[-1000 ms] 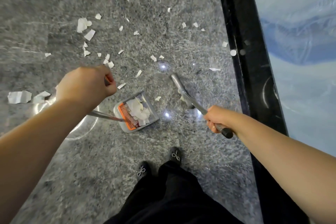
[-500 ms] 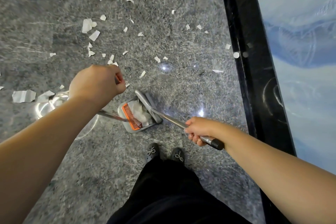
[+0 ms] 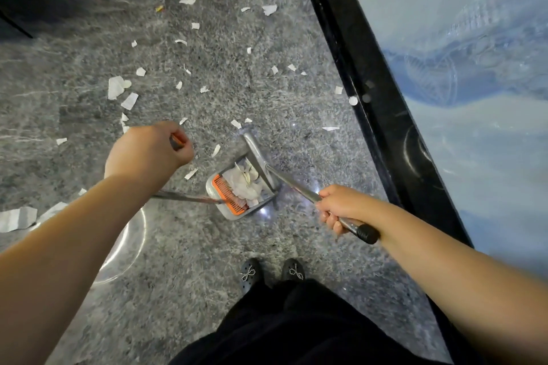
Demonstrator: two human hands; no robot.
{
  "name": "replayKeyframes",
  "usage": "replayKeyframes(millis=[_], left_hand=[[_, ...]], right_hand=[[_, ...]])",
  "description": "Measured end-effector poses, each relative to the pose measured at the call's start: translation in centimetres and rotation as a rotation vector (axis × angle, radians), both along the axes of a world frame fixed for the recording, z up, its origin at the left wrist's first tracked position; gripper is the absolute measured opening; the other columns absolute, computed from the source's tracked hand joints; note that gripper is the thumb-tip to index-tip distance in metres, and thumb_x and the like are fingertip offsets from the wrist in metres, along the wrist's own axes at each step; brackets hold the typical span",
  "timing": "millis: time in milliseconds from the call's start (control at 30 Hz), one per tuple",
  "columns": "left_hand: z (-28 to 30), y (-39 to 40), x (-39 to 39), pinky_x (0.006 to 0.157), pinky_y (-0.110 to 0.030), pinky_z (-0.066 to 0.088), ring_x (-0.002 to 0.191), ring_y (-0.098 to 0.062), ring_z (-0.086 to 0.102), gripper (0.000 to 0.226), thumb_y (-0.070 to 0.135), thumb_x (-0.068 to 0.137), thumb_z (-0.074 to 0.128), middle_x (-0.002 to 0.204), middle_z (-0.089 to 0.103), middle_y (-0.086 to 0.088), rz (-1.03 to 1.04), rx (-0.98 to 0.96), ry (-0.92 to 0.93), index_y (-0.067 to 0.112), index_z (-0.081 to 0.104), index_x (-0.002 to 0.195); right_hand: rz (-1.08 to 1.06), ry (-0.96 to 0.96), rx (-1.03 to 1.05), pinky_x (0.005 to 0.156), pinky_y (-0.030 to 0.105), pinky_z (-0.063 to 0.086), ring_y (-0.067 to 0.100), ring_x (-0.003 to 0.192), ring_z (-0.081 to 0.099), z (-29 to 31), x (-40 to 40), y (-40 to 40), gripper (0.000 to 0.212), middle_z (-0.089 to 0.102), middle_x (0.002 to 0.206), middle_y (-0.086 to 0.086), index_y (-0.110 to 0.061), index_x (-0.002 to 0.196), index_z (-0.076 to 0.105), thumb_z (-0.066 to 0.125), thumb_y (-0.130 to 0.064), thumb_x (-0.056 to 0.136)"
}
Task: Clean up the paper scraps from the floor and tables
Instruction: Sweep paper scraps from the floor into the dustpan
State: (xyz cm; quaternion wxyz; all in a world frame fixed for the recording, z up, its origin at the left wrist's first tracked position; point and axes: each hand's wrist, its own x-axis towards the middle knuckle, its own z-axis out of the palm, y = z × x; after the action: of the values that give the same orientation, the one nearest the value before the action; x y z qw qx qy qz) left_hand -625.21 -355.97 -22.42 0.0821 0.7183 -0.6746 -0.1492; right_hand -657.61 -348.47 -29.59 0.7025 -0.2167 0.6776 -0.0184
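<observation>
On grey floor: one dustpan (scraps heaped inside), one broom. Left hand grips dustpan handle; right hand grips broom. Loose paper scraps beyond, too many to count.

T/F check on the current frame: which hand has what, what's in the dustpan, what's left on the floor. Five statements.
1. The right hand grips the broom handle. True.
2. The dustpan is empty. False: white scraps lie in it.
3. The left hand is open and idle. False: it grips the dustpan's long handle.
4. Paper scraps lie on the floor beyond the dustpan. True.
5. The broom head is far from the dustpan. False: it sits at the pan's mouth.
</observation>
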Motion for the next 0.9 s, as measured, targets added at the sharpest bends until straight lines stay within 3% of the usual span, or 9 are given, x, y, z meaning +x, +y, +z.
replayKeyframes(millis=[200, 433, 800, 900], left_hand=[[0.2, -3.1, -3.7, 0.057, -0.029, 0.046, 0.064, -0.022, 0.057, 0.009, 0.039, 0.081, 0.064, 0.067, 0.062, 0.006, -0.079, -0.063, 0.049, 0.031, 0.059, 0.080], [-0.5, -9.0, -10.8, 0.060, -0.033, 0.051, 0.069, -0.029, 0.061, 0.012, 0.036, 0.082, 0.064, 0.072, 0.068, -0.002, -0.131, -0.117, 0.051, 0.025, 0.066, 0.086], [-1.6, -21.8, -23.6, 0.054, -0.027, 0.041, 0.064, -0.020, 0.054, 0.008, 0.037, 0.082, 0.065, 0.060, 0.053, 0.016, -0.159, -0.005, -0.001, 0.029, 0.064, 0.082], [-1.6, -24.8, -26.3, 0.052, -0.025, 0.039, 0.065, -0.019, 0.055, 0.008, 0.038, 0.082, 0.066, 0.070, 0.061, 0.012, -0.161, 0.019, -0.043, 0.030, 0.063, 0.080]], right_hand=[[-0.208, 0.019, -0.067, 0.034, 0.015, 0.032, 0.006, 0.034, 0.037, 0.2, -2.9, -1.9, 0.013, 0.044, 0.065, 0.007, -0.016, 0.094, 0.048, 0.045, -0.004, 0.098], [-0.329, 0.048, -0.113, 0.033, 0.014, 0.030, 0.006, 0.031, 0.034, -0.8, -9.3, -7.1, 0.009, 0.040, 0.061, 0.007, -0.009, 0.094, 0.045, 0.043, -0.003, 0.099], [-0.345, 0.156, -0.099, 0.034, 0.015, 0.031, 0.008, 0.031, 0.035, -2.1, -24.6, -19.8, 0.015, 0.041, 0.052, 0.005, -0.013, 0.088, 0.043, 0.041, 0.000, 0.095], [-0.371, 0.186, -0.066, 0.033, 0.013, 0.030, 0.008, 0.028, 0.034, -2.6, -27.5, -23.0, 0.018, 0.042, 0.048, 0.005, -0.015, 0.085, 0.042, 0.040, 0.000, 0.095]])
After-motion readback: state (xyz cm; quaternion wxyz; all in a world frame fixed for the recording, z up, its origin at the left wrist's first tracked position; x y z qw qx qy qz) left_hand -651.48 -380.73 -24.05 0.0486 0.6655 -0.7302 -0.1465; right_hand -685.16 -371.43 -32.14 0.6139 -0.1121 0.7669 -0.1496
